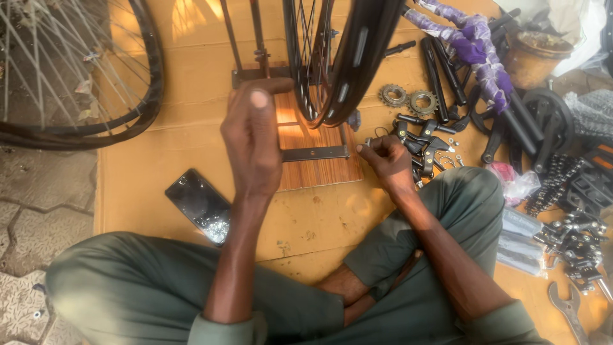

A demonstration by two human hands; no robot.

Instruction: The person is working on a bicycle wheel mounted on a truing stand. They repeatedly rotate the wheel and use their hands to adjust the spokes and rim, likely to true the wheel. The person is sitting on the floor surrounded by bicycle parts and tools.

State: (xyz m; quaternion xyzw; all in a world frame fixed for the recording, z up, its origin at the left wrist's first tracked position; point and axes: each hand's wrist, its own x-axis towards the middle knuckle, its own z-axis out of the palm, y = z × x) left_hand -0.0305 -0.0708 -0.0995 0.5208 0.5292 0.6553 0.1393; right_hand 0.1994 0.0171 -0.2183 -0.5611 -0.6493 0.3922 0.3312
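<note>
So here the person is sitting cross-legged on a sheet of cardboard point(159, 160), with a bike wheel point(335, 57) standing upright in a metal truing stand point(255, 70) at top centre of the frame. The stand sits on a wooden board point(319, 169) with a dark metal strap across it.

The left hand point(255, 137) is raised just left of the wheel, back of the hand toward the camera, fingers loosely curled and the thumb sticking up near the stand's crossbar. I can't tell whether it's actually gripping anything, since the fingertips are hidden behind the hand.

The right hand point(386, 160) is lower, right of centre, just off the board's right edge. Its fingers are pinched together on something tiny and metallic, too small to make out.

Just right of that hand there's a pile of black brake levers point(424, 144), and above those two freewheel cogs point(407, 99). A phone point(201, 204) with a cracked-looking screen lies on the cardboard at lower left of centre. Another wheel point(76, 70) fills the upper left corner, and a frame wrapped in purple plastic point(476, 45) lies at upper right. A spanner point(568, 310) sits in the bottom right corner.
</note>
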